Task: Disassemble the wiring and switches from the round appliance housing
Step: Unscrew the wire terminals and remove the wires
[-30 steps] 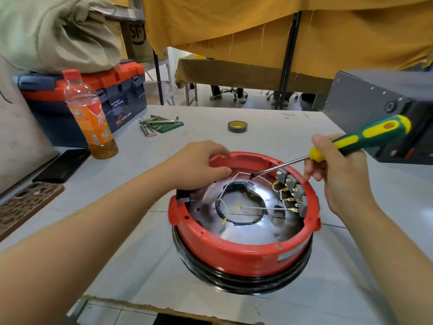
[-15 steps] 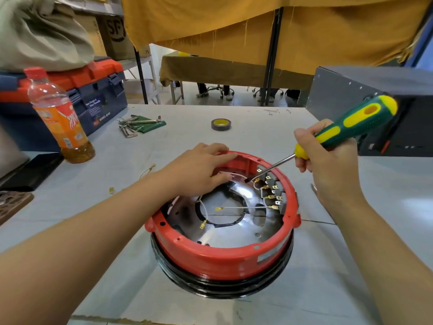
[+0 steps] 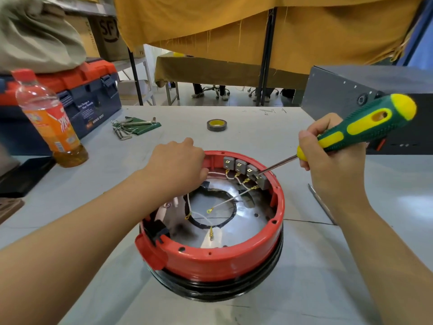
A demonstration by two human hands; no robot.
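Sitting in the middle of the grey table [image 3: 304,289] is the round red housing [image 3: 210,261], open side up, with a black ring under it; inside it is a shiny metal floor with a dark round hole in the middle.

Along the far wall of the housing sit four small grey switches [image 3: 246,168] in a row; thin white wires [image 3: 225,202] run from them down over the shiny floor, and some loose ends have little gold tips.

The left hand [image 3: 178,165] rests on the far left rim of the housing; its fingers curl down inside the rim next to the switches, but I cannot tell if they are pinching a wire.

The right hand [image 3: 328,160] grips a green and yellow screwdriver [image 3: 358,130] near the bottom of its handle, fingers wrapped tight round it; the thin metal shaft slants down and left, and its tip touches the switch at the right end of the row.

Off to the left stands a bottle [image 3: 51,123] with orange drink low in it, and behind it a blue and red toolbox [image 3: 93,97]; a bunch of hex keys [image 3: 131,127] lies on the table past the housing, and a roll of black tape [image 3: 216,125] lies near them; a big grey metal box [image 3: 339,90] sits behind the right hand.
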